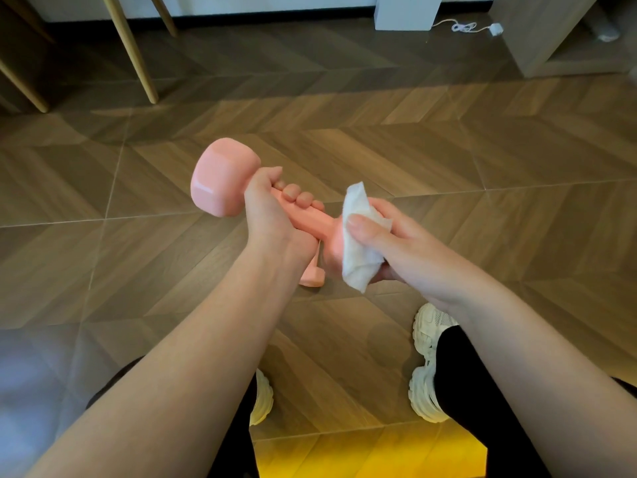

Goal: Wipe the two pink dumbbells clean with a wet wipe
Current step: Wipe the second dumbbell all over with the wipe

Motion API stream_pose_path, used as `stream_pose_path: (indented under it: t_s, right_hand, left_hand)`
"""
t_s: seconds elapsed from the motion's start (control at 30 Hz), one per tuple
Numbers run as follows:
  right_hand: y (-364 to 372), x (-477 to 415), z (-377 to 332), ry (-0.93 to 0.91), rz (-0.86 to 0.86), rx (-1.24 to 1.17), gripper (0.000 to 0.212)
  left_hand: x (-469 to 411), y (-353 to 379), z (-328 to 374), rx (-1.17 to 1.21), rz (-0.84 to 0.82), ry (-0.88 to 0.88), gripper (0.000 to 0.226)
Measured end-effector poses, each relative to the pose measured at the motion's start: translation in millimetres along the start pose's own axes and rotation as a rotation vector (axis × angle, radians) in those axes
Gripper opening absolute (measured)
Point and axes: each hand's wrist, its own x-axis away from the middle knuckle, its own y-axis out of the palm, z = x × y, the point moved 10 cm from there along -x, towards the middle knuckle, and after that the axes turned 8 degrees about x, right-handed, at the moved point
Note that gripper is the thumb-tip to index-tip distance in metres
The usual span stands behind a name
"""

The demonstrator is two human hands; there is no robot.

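Dumbbells, two. Held dumbbell (220,182): mid-air, handle wrapped in my left grip (265,208). Second dumbbell (312,276): on floor (448,150) beneath, mostly hidden. Wet wipe (358,257), one: right grip (389,243) clasps it over near head. Open floor ahead.

Left hand (267,210): raised mid-view, back toward camera, fingers curled round the handle of a pink dumbbell (220,182), fingertips (293,192) showing on the far side.
Left forearm (193,357): bare, extended from lower left.
Right hand (396,243): level with the left, thumb (362,224) pressed flat over a white wipe (358,257), fingers cupped beneath it.
Right forearm (517,343): bare, entering from lower right.
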Motion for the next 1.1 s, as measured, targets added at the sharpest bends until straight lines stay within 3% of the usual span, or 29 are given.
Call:
stream_pose_path:
  t_s: [0.13, 0.27, 0.47, 0.57, 0.67, 0.83, 0.97, 1.1]
  right_hand:
    - [7, 2, -2, -0.038, -0.179, -0.056, 0.036]
    - [0, -4, 5, -0.03, 0.005, 0.068, 0.074]
    - [-4, -6, -1, -0.071, 0.223, 0.033, 0.059]
    - [-3, -6, -4, -0.065, 0.148, 0.047, 0.048]
    - [0, -3, -4, -0.036, 0.041, -0.101, 0.034]
    - [15, -3, 12, 0.09, -0.115, -0.287, 0.058]
    - [10, -6, 14, 0.065, 0.009, -0.163, 0.068]
    - [3, -6, 4, -0.019, 0.135, -0.045, 0.06]
  left_hand:
    - [-1, 1, 7, -0.01, -0.015, 0.03, 0.031]
    - [-3, -1, 9, 0.002, -0.006, 0.051, 0.03]
    - [-2, 0, 4, 0.037, 0.016, 0.032, 0.032]
    - [-1, -1, 5, 0.046, 0.023, 0.029, 0.034]
    - [-1, -1, 10, 0.004, -0.001, 0.053, 0.035]
    - [1, 0, 13, 0.019, -0.018, 0.077, 0.034]
    - [0, -1, 10, 0.031, -0.009, 0.086, 0.033]
    - [-2, 0, 6, 0.048, -0.009, 0.06, 0.033]
